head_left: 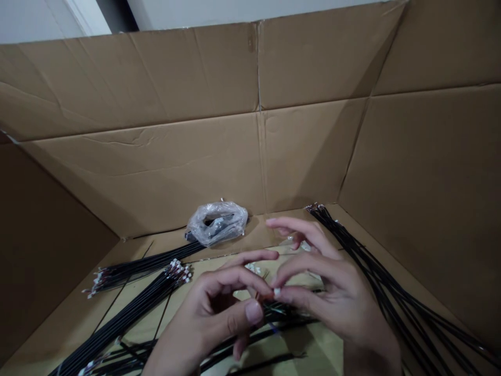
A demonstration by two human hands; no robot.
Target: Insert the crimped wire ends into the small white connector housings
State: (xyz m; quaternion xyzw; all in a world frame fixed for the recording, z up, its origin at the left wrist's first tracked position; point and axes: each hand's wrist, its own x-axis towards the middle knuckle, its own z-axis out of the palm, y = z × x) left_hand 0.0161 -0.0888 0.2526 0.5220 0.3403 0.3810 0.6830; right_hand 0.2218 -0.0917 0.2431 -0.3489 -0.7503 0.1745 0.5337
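Near the middle of the view my two hands meet. A small white connector (277, 292) is pinched between the thumb and forefinger of my right hand (329, 287), its other fingers raised. My left hand (219, 303) is closed, thumb against fingers, on thin coloured wires (269, 304) that run up to the connector. Whether the wires are seated in the connector is too small to tell. Black cables (254, 339) lie beneath both hands, and several loose white connectors (253, 268) are partly hidden behind my left fingers.
Cardboard walls (188, 167) enclose the work surface. Bundles of black cables with white ends lie at the left (129, 308) and further back (156, 262). More black cables (376, 271) stretch along the right side. A crumpled clear plastic bag (230, 235) sits against the back wall.
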